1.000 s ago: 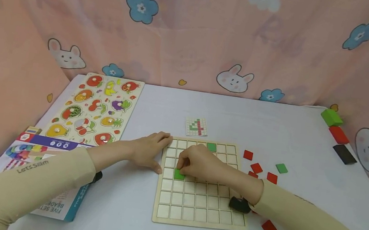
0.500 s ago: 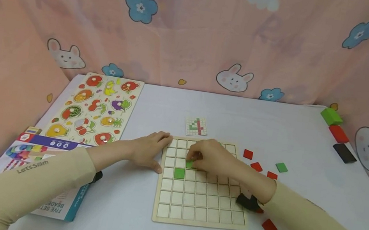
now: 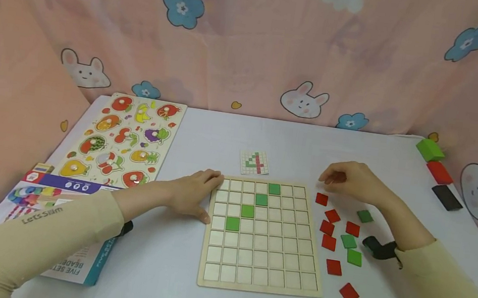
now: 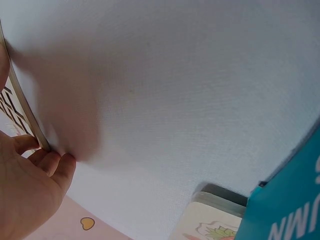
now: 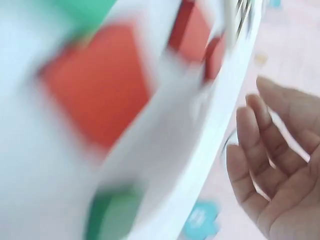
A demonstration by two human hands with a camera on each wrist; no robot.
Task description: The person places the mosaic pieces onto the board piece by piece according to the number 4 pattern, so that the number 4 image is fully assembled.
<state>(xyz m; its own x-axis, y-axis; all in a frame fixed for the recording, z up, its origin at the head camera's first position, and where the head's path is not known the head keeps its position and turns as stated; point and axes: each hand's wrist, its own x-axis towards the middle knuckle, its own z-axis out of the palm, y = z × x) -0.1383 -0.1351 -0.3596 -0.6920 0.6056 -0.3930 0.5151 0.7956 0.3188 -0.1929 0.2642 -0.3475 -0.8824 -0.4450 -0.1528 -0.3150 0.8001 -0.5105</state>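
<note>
A square wooden grid board (image 3: 258, 290) lies at the middle of the table. Several green tiles (image 3: 247, 211) form a diagonal on it, rising to the right. My left hand (image 3: 194, 193) rests against the board's left side, fingertips at its far left corner and thumb lower along the edge. In the left wrist view, the fingers of that hand (image 4: 30, 195) touch the board's edge. My right hand (image 3: 354, 180) hovers over the table beyond the loose red tiles (image 3: 329, 242), holding nothing. Its fingers are loosely bent and apart in the right wrist view.
Loose green tiles (image 3: 354, 258) lie right of the board among the red ones. A small pattern card (image 3: 254, 163) sits behind the board. At left are a fruit puzzle board (image 3: 122, 143) and a boxed set (image 3: 85, 265); colored blocks (image 3: 439, 173) line the right edge.
My right hand has let go of a green tile in the third row and another now sits in the second row. The hand has moved right, off the board. The left hand stays put.
</note>
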